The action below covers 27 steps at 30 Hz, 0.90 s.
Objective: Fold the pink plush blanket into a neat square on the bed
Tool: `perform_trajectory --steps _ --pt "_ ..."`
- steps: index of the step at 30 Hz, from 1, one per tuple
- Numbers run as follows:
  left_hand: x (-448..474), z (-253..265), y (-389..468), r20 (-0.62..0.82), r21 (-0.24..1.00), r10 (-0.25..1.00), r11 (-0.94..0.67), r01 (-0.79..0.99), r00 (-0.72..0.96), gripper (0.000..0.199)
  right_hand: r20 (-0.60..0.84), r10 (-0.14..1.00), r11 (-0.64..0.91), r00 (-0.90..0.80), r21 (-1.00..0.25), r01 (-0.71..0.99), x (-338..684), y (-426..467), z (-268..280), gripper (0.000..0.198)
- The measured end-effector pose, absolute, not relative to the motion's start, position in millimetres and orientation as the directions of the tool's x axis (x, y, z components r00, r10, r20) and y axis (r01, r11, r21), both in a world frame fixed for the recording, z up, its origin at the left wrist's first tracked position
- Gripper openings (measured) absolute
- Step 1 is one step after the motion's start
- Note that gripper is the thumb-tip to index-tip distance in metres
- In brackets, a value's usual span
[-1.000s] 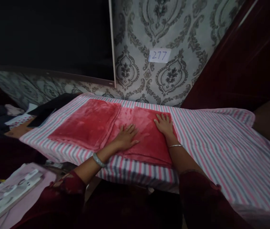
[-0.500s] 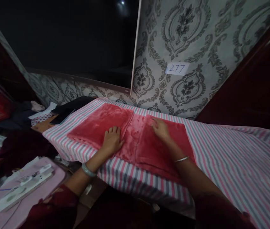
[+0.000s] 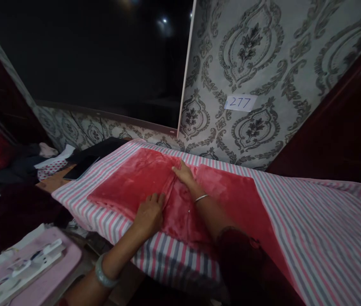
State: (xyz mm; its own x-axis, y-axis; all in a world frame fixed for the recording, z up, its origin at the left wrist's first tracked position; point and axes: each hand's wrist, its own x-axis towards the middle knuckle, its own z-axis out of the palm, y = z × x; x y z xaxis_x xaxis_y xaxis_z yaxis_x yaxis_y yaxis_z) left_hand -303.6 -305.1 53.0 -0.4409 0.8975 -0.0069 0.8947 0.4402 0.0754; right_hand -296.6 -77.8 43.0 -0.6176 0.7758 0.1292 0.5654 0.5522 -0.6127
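Note:
A red plush cloth (image 3: 132, 182) lies folded in wide panels on a striped sheet, with a lower strip between its left and right panels. At the near part of the left panel's inner edge, my left hand (image 3: 150, 214) has its fingers bent over the cloth; its thumb is hidden. My right hand (image 3: 185, 174) reaches across to the far end of that same edge, thumb and fingers closed on the cloth. The right panel (image 3: 231, 187) lies flat, partly covered by my right forearm.
The striped sheet (image 3: 320, 212) covers the table and hangs over its front. A dark phone (image 3: 81, 167) lies at the left. Below left, a power strip (image 3: 24, 274) rests on a pink stool-like surface (image 3: 67, 259). A large screen (image 3: 103, 63) and patterned wall stand behind.
My right hand has moved left from the right panel to the left panel's inner edge. My left hand has gone from lying flat to bending its fingers at that edge. The view has tilted slightly upward.

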Motion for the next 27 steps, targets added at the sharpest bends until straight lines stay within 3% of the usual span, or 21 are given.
perform_trajectory --steps 8,13,17,21,24,27 --pt "-302.0 57.4 -299.1 0.036 0.226 0.900 0.417 0.881 -0.435 0.068 0.156 0.795 0.560 -0.586 -0.561 0.610 -306.9 -79.3 43.8 0.059" --pt "-309.0 50.2 -301.6 0.002 0.345 0.967 0.238 0.908 -0.254 0.051 0.096 0.826 0.520 -0.555 -0.509 0.685 -293.1 -80.5 41.2 0.054" --pt "-342.7 65.6 -294.4 0.156 0.468 0.972 0.082 0.880 -0.173 0.038 0.147 0.810 0.569 -0.568 -0.437 0.697 -295.0 -89.0 51.9 0.056" --pt "-366.2 78.7 -276.0 0.277 0.288 0.891 0.280 0.916 -0.359 0.050 0.224 0.692 0.717 -0.686 -0.322 0.619 -312.8 -94.3 62.4 0.060" --pt "-360.4 63.7 -268.3 0.167 0.143 0.890 0.404 0.904 -0.424 0.068 0.120 0.677 0.721 -0.726 -0.307 0.621 -322.8 -89.5 55.0 0.062" --pt "-348.7 36.5 -269.0 0.075 0.087 0.907 0.408 0.909 -0.414 0.073 0.019 0.693 0.696 -0.721 -0.280 0.662 -323.4 -82.1 37.4 0.070"
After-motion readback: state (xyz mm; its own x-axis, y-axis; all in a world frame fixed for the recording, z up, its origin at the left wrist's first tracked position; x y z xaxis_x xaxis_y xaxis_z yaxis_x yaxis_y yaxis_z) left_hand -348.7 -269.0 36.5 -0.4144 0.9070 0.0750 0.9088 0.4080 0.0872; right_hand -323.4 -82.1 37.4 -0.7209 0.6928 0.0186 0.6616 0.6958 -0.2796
